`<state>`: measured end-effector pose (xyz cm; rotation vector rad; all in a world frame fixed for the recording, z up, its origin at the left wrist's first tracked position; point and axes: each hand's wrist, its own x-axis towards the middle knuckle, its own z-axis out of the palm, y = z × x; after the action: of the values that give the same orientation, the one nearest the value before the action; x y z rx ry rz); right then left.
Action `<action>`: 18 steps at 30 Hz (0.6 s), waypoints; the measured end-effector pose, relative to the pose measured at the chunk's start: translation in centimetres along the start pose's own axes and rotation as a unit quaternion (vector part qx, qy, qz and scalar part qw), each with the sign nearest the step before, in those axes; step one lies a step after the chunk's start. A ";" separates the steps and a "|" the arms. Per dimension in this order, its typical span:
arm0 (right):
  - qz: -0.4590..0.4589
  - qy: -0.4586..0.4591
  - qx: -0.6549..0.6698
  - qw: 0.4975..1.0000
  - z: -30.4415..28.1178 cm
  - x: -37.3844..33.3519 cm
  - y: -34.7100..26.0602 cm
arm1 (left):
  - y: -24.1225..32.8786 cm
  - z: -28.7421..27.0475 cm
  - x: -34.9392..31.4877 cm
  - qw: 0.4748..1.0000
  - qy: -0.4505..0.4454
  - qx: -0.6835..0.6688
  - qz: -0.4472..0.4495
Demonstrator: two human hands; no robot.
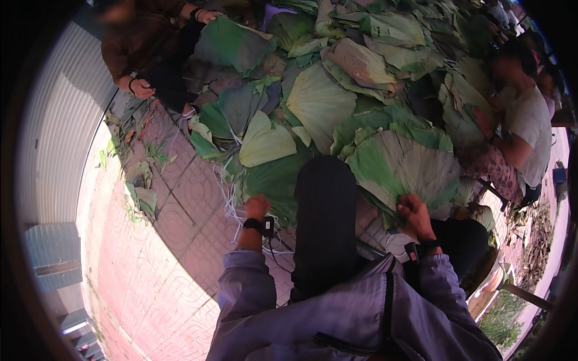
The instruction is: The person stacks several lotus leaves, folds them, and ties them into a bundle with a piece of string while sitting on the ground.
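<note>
My right hand is closed at the near edge of a stack of large lotus leaves. The top leaf is green on its left and dull brown-grey across the rest. My left hand is curled into a fist left of my knee, over a dark green leaf. What it holds, if anything, is hidden. Loose white string lies in a tangle beside this hand. Just beyond, a folded pale green leaf rests on the leaf pile.
A broad heap of lotus leaves fills the area ahead. One person at the far left holds a leaf; another sits at the right. Leaf scraps lie on the paving near a corrugated metal wall.
</note>
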<state>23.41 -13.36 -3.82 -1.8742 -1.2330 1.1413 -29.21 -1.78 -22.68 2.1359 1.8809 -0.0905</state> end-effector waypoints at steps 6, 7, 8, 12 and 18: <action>0.016 -0.003 0.041 0.999 0.6 0.2 -0.2 | -2.6 -0.3 4.5 0.997 0.064 0.038 0.011; 0.018 -0.001 0.039 0.999 0.5 0.2 -0.3 | -2.3 -0.3 5.3 0.997 0.079 -0.001 0.003; 0.024 0.002 0.052 0.998 0.6 0.1 -0.5 | -1.9 -0.3 6.2 0.997 0.077 -0.004 0.005; 0.046 0.012 0.024 0.999 0.2 -0.2 -0.4 | -1.1 1.1 9.2 0.990 0.114 -0.084 -0.021; 0.030 -0.013 0.027 0.999 0.7 0.8 -2.9 | -8.4 5.5 11.4 0.759 0.210 -0.590 -0.180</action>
<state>21.74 -11.50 -1.94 -1.8730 -1.1558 1.2234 -34.97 8.64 -32.11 0.9227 1.7114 1.2386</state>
